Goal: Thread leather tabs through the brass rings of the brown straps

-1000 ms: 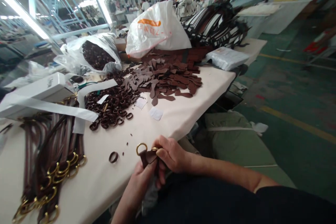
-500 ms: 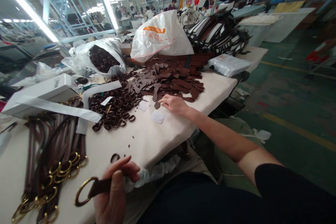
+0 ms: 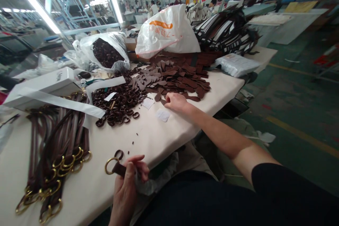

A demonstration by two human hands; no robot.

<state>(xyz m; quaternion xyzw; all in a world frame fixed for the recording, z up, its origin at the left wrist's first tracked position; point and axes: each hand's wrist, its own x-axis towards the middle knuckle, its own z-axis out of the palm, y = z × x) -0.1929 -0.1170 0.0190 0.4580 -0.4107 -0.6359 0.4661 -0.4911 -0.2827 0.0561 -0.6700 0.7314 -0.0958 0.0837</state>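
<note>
Near the front edge of the table, my left hand [image 3: 128,183] is closed around a short brown leather strap [image 3: 119,169]. A gold ring [image 3: 109,166] is threaded through the strap's end. Beside that ring lies a small dark leather loop [image 3: 119,154]. Farther out, my right hand [image 3: 177,102] pinches the end of a brown leather tab [image 3: 163,102] at the near side of a pile of leather tabs [image 3: 182,81]. The fingers partly cover that tab. Two small white paper pieces lie close by, one being a square slip [image 3: 162,115].
Dark leather straps with gold rings [image 3: 62,134] lie at left, under a white strip [image 3: 66,104] and beside a white box [image 3: 45,86]. Small leather loops [image 3: 116,109] are heaped mid-table. Behind stand an open plastic bag [image 3: 106,54] and a white printed bag [image 3: 169,31].
My left hand has moved right and slightly away from me with the ringed strap. My right hand's fingers have closed on a tab at the pile's edge. The view has shifted slightly.
</note>
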